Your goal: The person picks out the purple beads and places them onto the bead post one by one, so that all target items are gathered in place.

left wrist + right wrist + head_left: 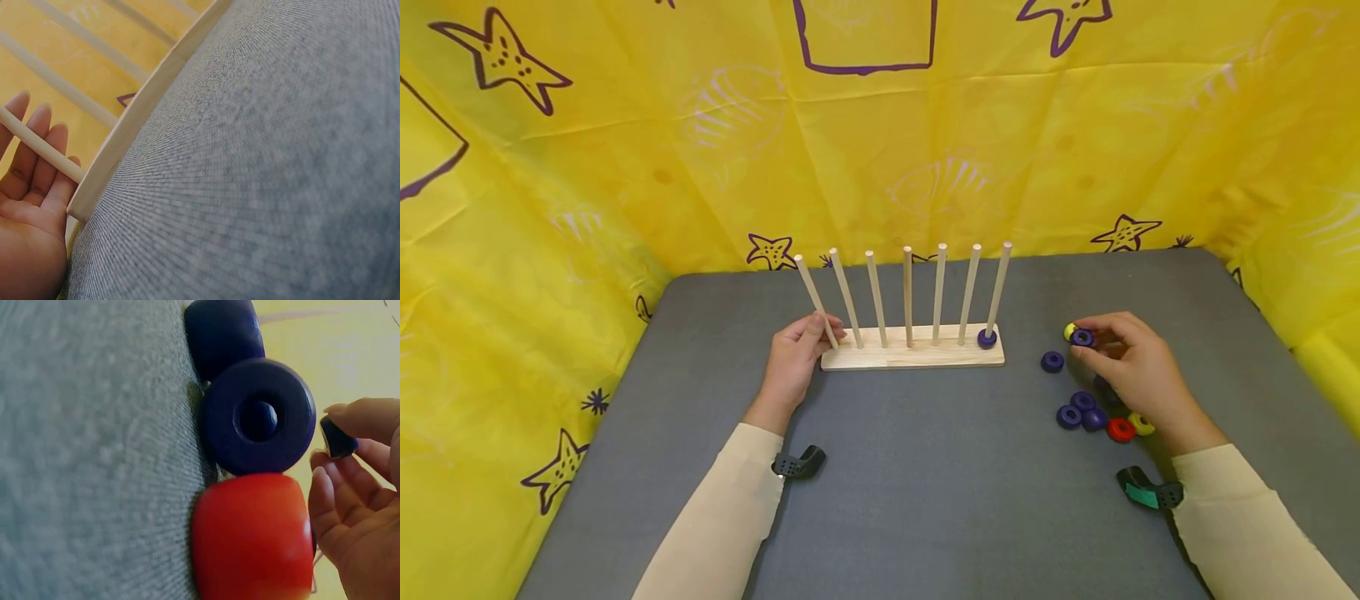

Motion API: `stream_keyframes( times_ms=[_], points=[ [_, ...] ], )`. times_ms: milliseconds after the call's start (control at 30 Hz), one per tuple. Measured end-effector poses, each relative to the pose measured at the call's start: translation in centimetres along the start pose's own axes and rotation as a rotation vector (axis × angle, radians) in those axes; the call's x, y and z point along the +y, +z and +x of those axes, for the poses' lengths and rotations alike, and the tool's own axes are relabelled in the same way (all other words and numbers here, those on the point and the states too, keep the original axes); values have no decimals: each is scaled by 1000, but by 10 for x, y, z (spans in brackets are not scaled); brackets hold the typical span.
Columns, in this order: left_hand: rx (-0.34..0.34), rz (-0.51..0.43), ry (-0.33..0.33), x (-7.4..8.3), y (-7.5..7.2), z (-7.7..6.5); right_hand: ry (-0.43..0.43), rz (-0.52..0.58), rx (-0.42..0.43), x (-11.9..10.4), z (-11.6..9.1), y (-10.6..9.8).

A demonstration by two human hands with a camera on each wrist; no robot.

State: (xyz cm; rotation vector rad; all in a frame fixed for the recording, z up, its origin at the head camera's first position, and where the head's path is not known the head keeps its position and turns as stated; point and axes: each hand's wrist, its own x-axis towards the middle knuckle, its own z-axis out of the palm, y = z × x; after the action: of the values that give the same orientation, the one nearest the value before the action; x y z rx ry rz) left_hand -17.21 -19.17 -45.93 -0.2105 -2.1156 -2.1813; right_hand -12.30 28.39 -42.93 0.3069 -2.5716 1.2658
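A pale wooden stand [910,357] carries a row of several upright pegs. My left hand [797,354] is at its left end, with thumb and fingers around the lower part of the leftmost peg [811,287]. In the left wrist view, the fingers [37,169] lie behind that peg. One dark blue ring [987,339] sits at the foot of the rightmost peg. Off to the right, my right hand [1127,358] pinches another dark blue ring [339,437] between thumb and fingertips. A yellow ring [1069,332] shows right beside the pinched one, partly hidden.
Below the right hand, a loose group of dark blue rings [1069,417], a red ring [1121,430] and a yellow ring [1142,423] lies on the grey tabletop [910,483]. A single blue ring [1052,362] lies nearer the stand. Yellow patterned cloth [865,150] hangs behind.
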Motion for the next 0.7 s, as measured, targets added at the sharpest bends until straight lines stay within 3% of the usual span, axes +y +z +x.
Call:
stream_keyframes(
  times_ms=[300,700],
  points=[
    [3,-11,-1,-1,-1,0,-62,8,38,-15,1,5],
    [8,-13,7,-1,0,0,-110,59,60,-52,9,0]
  ],
)
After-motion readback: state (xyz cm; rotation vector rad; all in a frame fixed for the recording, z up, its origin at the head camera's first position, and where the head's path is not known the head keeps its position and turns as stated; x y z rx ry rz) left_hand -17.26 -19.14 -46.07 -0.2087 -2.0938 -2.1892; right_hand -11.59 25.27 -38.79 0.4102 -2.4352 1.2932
